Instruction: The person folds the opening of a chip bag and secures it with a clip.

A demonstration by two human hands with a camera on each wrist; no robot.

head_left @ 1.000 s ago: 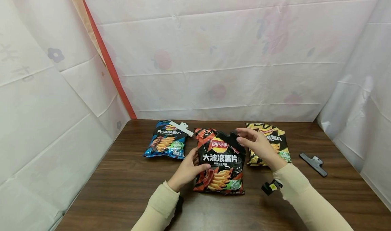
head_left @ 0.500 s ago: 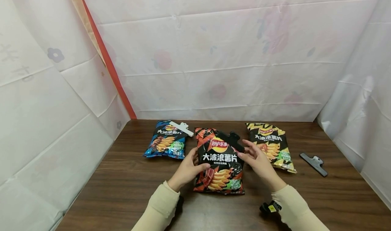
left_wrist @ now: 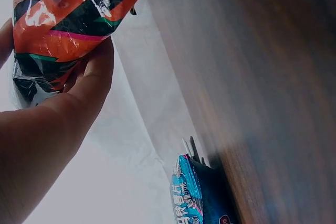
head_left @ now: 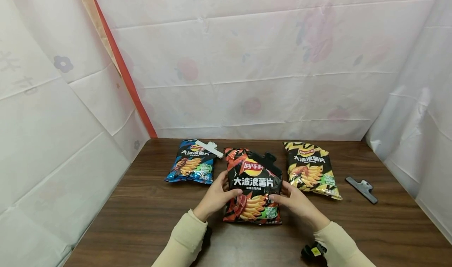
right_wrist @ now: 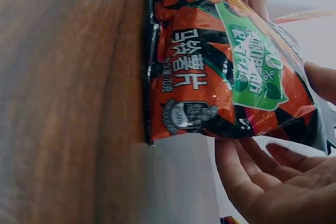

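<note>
Red chip bag (head_left: 252, 173) in the grip of left hand (head_left: 216, 198) and right hand (head_left: 296, 201), most fingertips hidden.

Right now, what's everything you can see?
Red bag: one, red-black, middle
Blue bag: one, blue-black, left
Yellow bag: one, yellow-black, right
White clip: one, white, on blue bag
Black clip: one, black, on red bag
Grey clip: one, dark grey, table's right
Table: one, brown, underneath
Sheets: count unclear, whitish, behind and beside
Strip: one, red and tan, back left
Wrist gadgets: two, black, by sleeves
Sleeves: two, cream, both arms
Left hand: one, bare, gripping red bag's left side
Right hand: one, bare, gripping red bag's right side
</note>
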